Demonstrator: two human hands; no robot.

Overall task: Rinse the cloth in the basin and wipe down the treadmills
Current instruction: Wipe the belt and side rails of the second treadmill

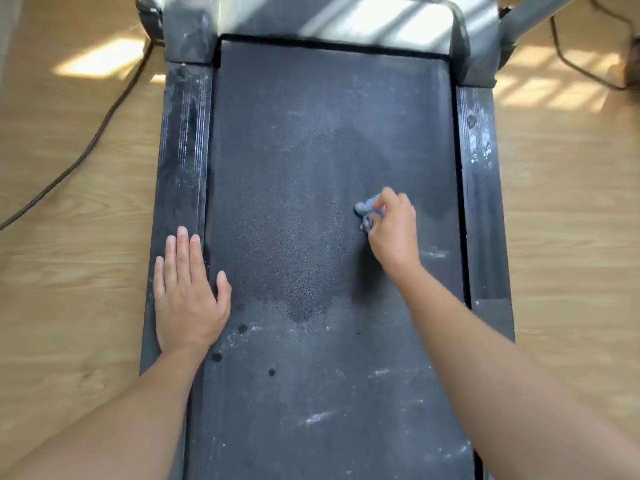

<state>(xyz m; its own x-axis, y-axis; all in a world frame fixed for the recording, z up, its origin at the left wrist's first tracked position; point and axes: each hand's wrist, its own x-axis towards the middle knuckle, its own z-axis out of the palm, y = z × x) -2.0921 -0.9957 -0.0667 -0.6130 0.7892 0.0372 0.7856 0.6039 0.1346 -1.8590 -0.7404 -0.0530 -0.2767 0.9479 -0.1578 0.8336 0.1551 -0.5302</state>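
Right hand (393,230) grip clamped on bunched cloth (367,211), cloth poking out past fingertips onto treadmill belt (311,168). Left hand (187,289) flat, fingers apart, on side rail (180,150).

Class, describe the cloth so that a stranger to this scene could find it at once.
Find the dark treadmill belt filling the middle of the view. On its right half, the right hand grips a small bunched cloth against the belt. It is the only pale blue-grey thing there; the left hand lies flat on the left side rail, holding nothing.
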